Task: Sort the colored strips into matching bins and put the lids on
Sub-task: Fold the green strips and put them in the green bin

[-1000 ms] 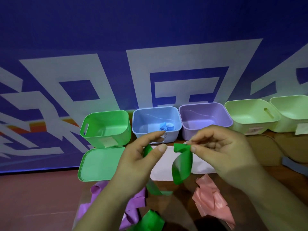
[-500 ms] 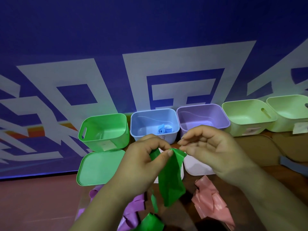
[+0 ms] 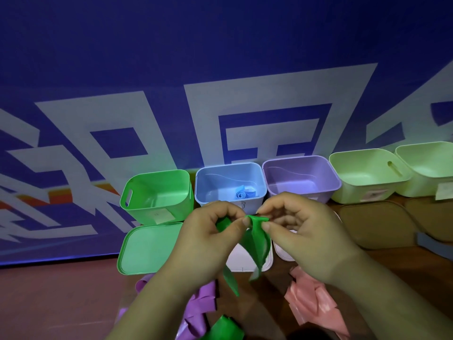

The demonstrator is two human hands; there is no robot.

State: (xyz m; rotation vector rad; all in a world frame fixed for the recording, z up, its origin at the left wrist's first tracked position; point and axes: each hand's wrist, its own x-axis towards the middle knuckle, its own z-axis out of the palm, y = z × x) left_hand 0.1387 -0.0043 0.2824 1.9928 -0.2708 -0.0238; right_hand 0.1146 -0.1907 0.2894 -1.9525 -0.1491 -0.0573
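Glossy limp purple strips [image 3: 201, 300] & pink strips [image 3: 311, 303] lie crumpled on bench [image 3: 267, 310]. Above them, left hand [image 3: 208, 241] & right hand [image 3: 308, 236] are close together, both pinching the floppy green strip [image 3: 255, 244], tails hanging. Beyond: flat round-cornered green lid [image 3: 149, 249], then smooth plastic green bin [image 3: 157, 195], open-topped.

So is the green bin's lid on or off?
Off. The green lid lies flat in front of the open green bin.

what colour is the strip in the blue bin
The rolled strip is light blue; head view shows it best.
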